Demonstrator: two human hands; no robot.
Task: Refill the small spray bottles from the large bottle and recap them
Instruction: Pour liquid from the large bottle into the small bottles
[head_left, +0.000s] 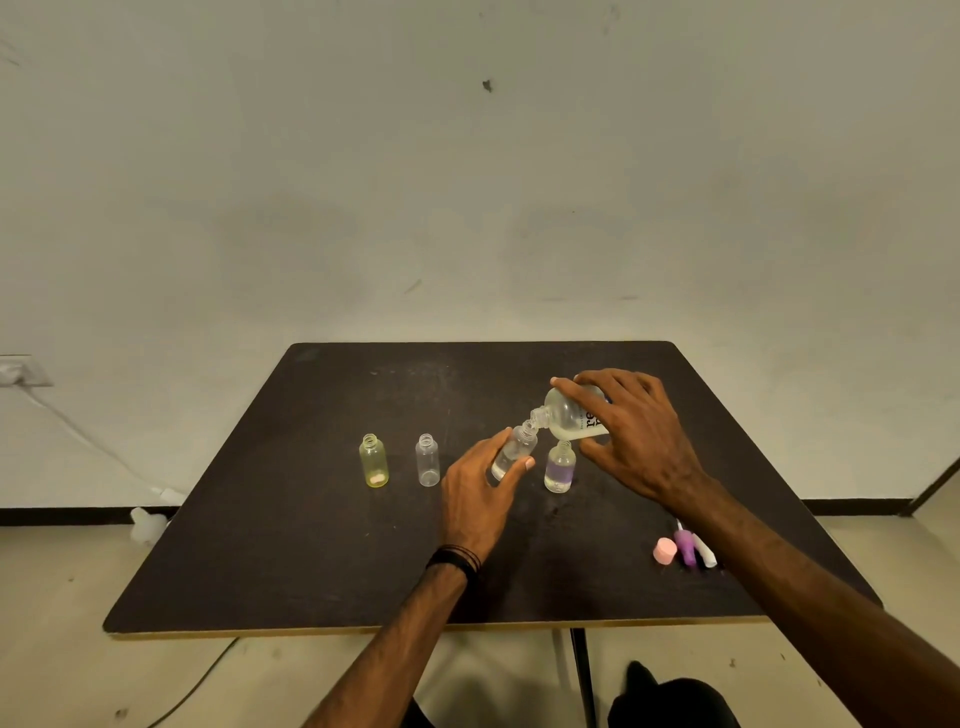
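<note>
A dark counter (311, 545) stands against a pale wall, and four small bottles stand or lean in a loose row across its middle. Toward the left edge stands a yellow-tinted small bottle (373, 461), upright and uncapped, with something pale at its bottom. Just beside it, a little to the right, stands a clear small bottle (428, 460), also upright and open at the neck.

Next comes the left hand (480, 493), with dark bands around its wrist. Its grip is closed around a third small bottle (514, 451), thumb on the near side and fingers behind, holding it tilted with its open neck leaning up and to the right. A little clear liquid shows at the bottom of it.

The mouth of the large bottle (571, 413) touches or sits right at that neck. The large bottle lies nearly on its side in the air, neck pointing down-left, pale yellowish liquid pooled along its lower side and dark print on its label. The right hand (636, 431) grasps its body from above, fingers spread over the top and thumb beneath.

Under the large bottle stands a fourth small bottle (560, 466) with a purple band, upright and uncapped, near the tilted one.

Near the front right corner of the counter lie the loose caps: a pink cap (665, 551), a purple spray top (685, 546) and a white piece (705, 553), close together, partly hidden by the right forearm.
</note>
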